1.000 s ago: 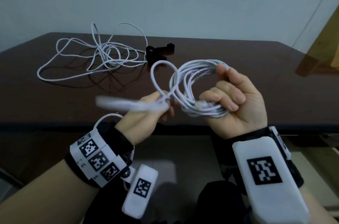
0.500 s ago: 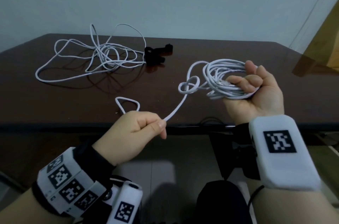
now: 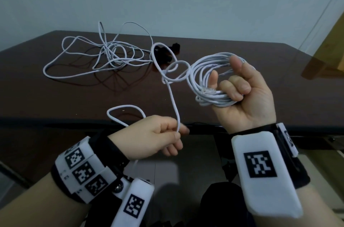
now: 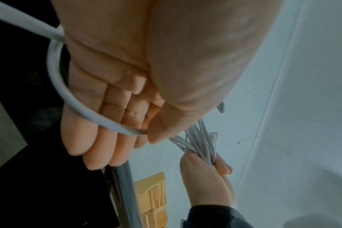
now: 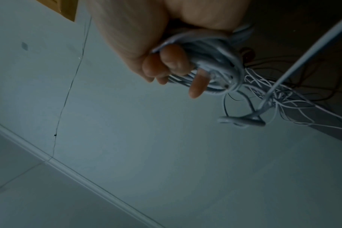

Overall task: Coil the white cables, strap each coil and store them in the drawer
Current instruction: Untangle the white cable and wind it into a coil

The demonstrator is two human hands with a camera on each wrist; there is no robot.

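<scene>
My right hand (image 3: 240, 85) grips a coil of white cable (image 3: 202, 78) above the dark table, fingers curled round the bundle (image 5: 211, 61). The coil's loose tail (image 3: 173, 100) twists into small loops at the left of the coil and drops to my left hand (image 3: 158, 137), which pinches it between thumb and fingers near the table's front edge. In the left wrist view the tail (image 4: 84, 111) curves across my curled fingers, with the coil (image 4: 197, 141) beyond. A second white cable (image 3: 104, 57) lies loose and tangled at the table's back left.
Black straps (image 3: 167, 53) lie on the dark brown table (image 3: 55, 96) behind the held loops, beside the tangled cable. A wooden piece of furniture (image 3: 331, 44) stands at the far right. A pale wall rises behind the table.
My left hand pulled away from the coil toward me, drawing out the tail, then rose slightly. The right hand shifted right with the coil, then back toward the centre.
</scene>
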